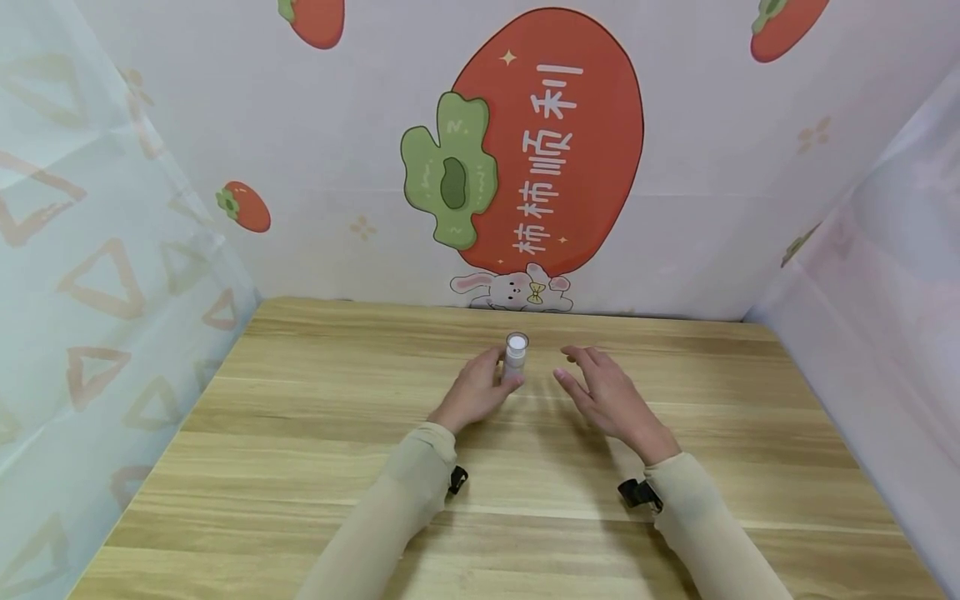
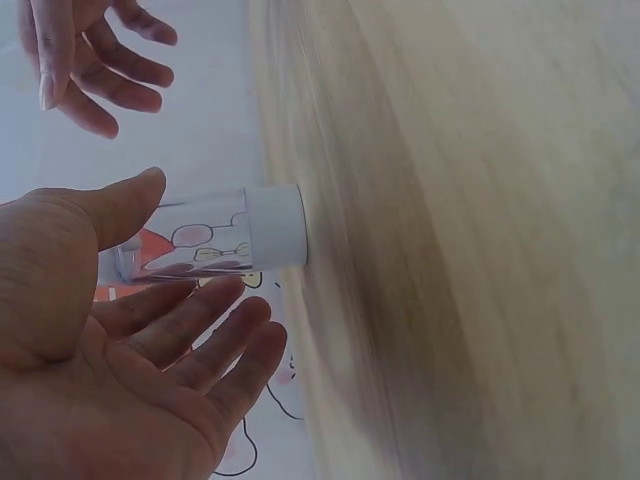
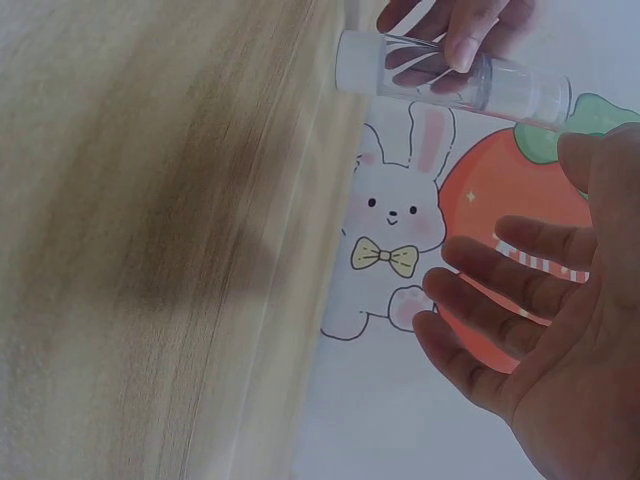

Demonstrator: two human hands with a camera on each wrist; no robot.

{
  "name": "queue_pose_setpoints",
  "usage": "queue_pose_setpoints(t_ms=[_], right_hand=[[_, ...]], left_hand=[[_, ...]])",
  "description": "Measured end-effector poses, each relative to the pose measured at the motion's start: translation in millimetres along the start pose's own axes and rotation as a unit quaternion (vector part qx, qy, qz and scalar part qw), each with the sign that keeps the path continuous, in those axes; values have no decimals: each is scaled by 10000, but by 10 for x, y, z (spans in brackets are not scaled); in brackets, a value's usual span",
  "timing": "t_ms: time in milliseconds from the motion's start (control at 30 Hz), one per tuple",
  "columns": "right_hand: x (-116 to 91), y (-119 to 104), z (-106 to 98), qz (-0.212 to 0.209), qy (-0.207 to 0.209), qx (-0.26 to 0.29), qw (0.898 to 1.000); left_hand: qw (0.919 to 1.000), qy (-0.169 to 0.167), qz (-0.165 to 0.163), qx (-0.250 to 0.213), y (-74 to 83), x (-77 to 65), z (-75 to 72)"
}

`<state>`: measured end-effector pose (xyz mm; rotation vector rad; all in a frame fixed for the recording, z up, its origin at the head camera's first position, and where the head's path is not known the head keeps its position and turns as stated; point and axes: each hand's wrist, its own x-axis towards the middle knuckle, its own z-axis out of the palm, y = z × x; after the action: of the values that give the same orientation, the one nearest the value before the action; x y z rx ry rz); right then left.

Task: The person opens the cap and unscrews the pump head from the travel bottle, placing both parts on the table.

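Note:
A small clear cylindrical bottle with a white band at its foot stands upright toward the back of the wooden table. White shows inside its clear top. My left hand holds it from the left, thumb on the near side and fingers behind. In the left wrist view, the bottle's white base meets the tabletop. The right wrist view shows the left thumb lying along the clear wall. To the right, apart from the bottle, my right hand hovers with spread, loosely bent fingers and nothing in them.
The wood-grain tabletop ends at a back wall sheet printed with persimmons and a rabbit. Hanging sheets close off the left and right sides. Each wrist wears a black strap mount.

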<state>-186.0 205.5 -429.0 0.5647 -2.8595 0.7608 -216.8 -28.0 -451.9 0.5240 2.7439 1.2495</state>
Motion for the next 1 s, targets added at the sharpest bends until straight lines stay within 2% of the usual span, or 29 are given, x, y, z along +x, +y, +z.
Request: queue_pose_setpoints(t_ms=[500,1000], right_hand=[[9,-26,4,63,-56,95,9999],[23,-47,7,35,-87,179,9998]], left_hand=[[9993,195,-24,-326,-19,49,89],[9990,312,3,-332,36,-11,-25]])
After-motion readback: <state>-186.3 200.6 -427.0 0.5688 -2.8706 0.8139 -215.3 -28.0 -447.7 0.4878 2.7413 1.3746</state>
